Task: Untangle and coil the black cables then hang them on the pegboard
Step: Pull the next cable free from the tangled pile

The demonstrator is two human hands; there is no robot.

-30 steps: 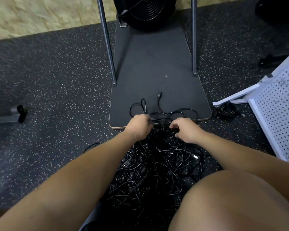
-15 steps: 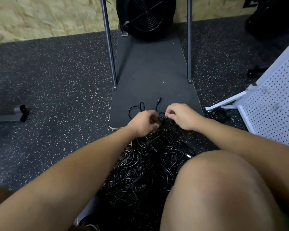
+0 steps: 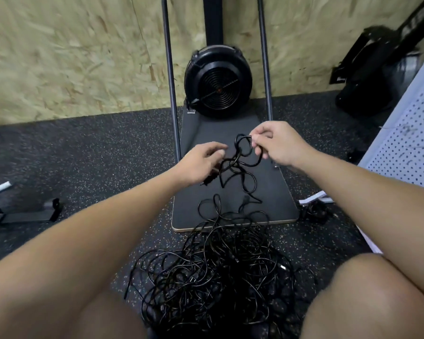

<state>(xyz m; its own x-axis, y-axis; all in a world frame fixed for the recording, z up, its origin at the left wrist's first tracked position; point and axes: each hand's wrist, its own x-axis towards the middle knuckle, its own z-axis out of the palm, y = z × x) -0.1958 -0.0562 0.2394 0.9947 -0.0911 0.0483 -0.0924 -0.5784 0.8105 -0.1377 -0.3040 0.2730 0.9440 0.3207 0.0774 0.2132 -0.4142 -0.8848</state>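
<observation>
Cables: big black tangle (image 3: 220, 272) on the speckled rubber floor (image 3: 83, 152) between the person's knees; thin, glossy, round cord in dense overlapping loops, several plug ends poking out.
Pegboard: white perforated panel (image 3: 406, 148) at right edge, tilted; nothing seen hanging on the visible part.
Board: flat dark rectangular platform (image 3: 274, 192) with pale ply edge, rounded corners, beyond the tangle; a few loops spill onto it.
Fan: round black grille unit (image 3: 218, 81) at far end of board, between two thin metal poles, in front of an OSB wall.
Lifted cable: one cable (image 3: 240, 165) now raised above the board in loose kinked loops; a second ago both hands were low at the pile's far edge, working in it.
Meaning: looks like one cable is mostly pulled free of the pile; its lower strands hang toward the board, cannot tell if they still connect to the pile. Coiling not started; bulk of the tangle untouched, so early in the task.
Right hand: (image 3: 277, 145) fingers curled, pinching top loop of lifted cable.
Left hand: (image 3: 201, 162) fingers curled loosely at the lower loops, touching the strands; a plug end hangs just under it.
Bundle: small dark cable clump (image 3: 315, 211) on floor by board's near right corner, beside the pegboard's foot.
</observation>
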